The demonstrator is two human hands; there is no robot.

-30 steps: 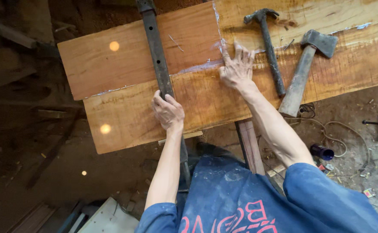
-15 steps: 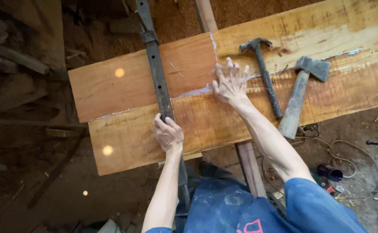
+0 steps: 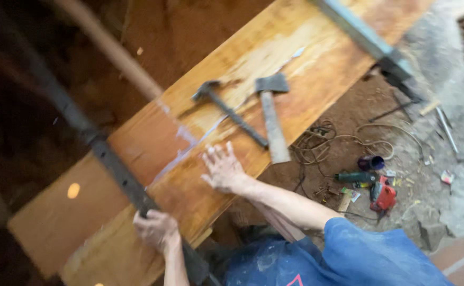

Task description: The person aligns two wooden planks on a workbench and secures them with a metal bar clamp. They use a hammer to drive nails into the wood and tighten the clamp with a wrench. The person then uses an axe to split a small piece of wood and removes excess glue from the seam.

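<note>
**Two hands on clamped boards, tools lying loose nearby**

The left hand point(image 3: 156, 229) is closed around the lower part of a long dark metal bar clamp point(image 3: 110, 164) that runs slantwise across the boards; the right hand point(image 3: 221, 168) lies open, fingers spread, palm down on the near wooden board point(image 3: 306, 85), just beside the pale glue line point(image 3: 181, 153) where it meets the far board point(image 3: 57, 222); both boards lie side by side, reaching out over the dirt floor, so they serve as the counter here. A claw hammer point(image 3: 229, 112) and a hatchet point(image 3: 271, 119) lie flat on the near board, just beyond the right hand's fingertips.

Risks, as I judge them: the picture is blurred, so the head is swinging, and a hand could miss its mark; a jolt to the board could send the hammer or hatchet sliding off the near edge; a loose hold on the bar could let the clamp slip and the joint open; smeared glue under the palm could make the hand slide.

On the floor point(image 3: 348, 137) to the right lie tangled cords point(image 3: 343, 140), a dark green power tool point(image 3: 356, 177), a red tool point(image 3: 383, 195) and a small round purple pot point(image 3: 372, 162); near them sits a small flat multicoloured packet point(image 3: 354, 196), and farther right a small red-and-white scrap point(image 3: 446, 176); their markings are too blurred to make out.
</note>
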